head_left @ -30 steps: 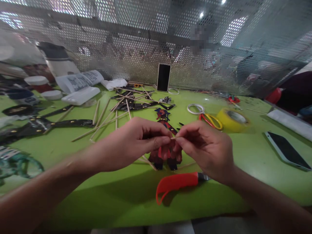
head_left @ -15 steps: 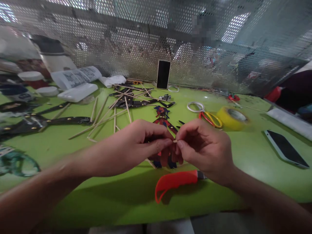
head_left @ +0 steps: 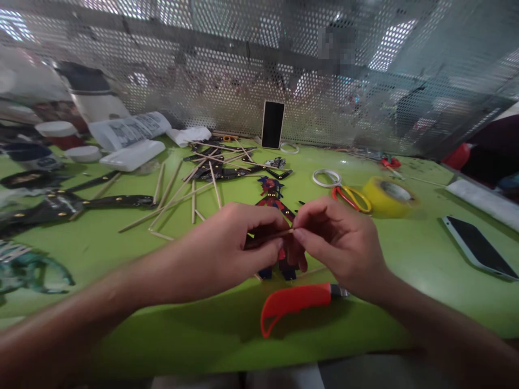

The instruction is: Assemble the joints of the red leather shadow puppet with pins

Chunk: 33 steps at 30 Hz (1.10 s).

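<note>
Both my hands meet over a red and dark-blue jointed puppet figure (head_left: pixel 271 186) lying on the green table (head_left: pixel 194 329). A thin wooden stick (head_left: pixel 275 235) runs between them. My left hand (head_left: pixel 231 248) has its thumb and fingers closed round the stick. At the stick's right end, my right hand (head_left: pixel 344 243) pinches it between thumb and forefinger. The hands cover the middle of the puppet. Just below them lies a red-handled knife (head_left: pixel 298 302), its blade partly hidden by my right hand.
Several loose sticks (head_left: pixel 174 202) and dark jointed puppet pieces (head_left: pixel 221 170) lie behind and left. On the right are yellow tape (head_left: pixel 387 195), yellow-and-red-handled scissors (head_left: pixel 357 199) and a phone (head_left: pixel 478 246). Another phone (head_left: pixel 273 124) stands upright before the perforated metal screen (head_left: pixel 227 70).
More of the stick now shows between my hands, and the left thumb has shifted slightly down and away from my right fingers. The whole view has moved a little.
</note>
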Each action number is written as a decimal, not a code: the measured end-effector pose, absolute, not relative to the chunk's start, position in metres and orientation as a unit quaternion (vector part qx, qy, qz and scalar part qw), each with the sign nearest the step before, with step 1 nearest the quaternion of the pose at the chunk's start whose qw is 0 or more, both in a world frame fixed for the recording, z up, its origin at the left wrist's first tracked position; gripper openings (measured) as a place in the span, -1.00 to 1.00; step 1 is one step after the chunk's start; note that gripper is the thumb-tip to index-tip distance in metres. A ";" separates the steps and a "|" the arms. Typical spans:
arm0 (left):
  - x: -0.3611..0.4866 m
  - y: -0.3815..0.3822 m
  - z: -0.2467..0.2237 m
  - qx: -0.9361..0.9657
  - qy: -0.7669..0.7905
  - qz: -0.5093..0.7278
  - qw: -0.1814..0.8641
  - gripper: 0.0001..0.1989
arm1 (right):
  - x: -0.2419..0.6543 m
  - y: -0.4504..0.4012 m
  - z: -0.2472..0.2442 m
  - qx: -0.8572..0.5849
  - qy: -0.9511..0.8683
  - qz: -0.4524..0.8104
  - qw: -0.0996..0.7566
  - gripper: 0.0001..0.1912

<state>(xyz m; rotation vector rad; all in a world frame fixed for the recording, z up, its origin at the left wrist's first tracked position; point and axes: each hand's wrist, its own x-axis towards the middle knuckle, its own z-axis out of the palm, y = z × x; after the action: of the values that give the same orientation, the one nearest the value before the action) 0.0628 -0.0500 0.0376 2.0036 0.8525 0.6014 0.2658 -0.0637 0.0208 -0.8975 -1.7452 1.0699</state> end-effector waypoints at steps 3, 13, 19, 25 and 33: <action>0.063 -0.050 0.040 0.787 0.335 0.235 0.461 -0.82 | 0.267 -0.063 0.024 -0.352 -0.703 0.442 0.432 -0.97; 0.062 -0.052 0.039 0.770 0.317 0.216 0.510 -0.90 | 0.263 -0.069 0.029 -0.349 -0.680 0.462 0.449 -0.96; 0.065 -0.051 0.038 0.784 0.319 0.218 0.486 -0.88 | 0.260 -0.071 0.025 -0.372 -0.634 0.493 0.465 -0.95; 0.063 -0.049 0.043 0.763 0.286 0.203 0.543 -0.80 | 0.259 -0.070 0.022 -0.357 -0.605 0.523 0.482 -0.97; 0.061 -0.055 0.046 0.775 0.280 0.224 0.520 -0.73 | 0.260 -0.069 0.021 -0.359 -0.611 0.527 0.469 -0.93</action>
<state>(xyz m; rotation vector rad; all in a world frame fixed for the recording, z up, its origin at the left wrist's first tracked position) 0.0614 -0.0546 0.0461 1.8587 0.6725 0.5382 0.2599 -0.0687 0.0206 -0.8813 -1.4985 1.2924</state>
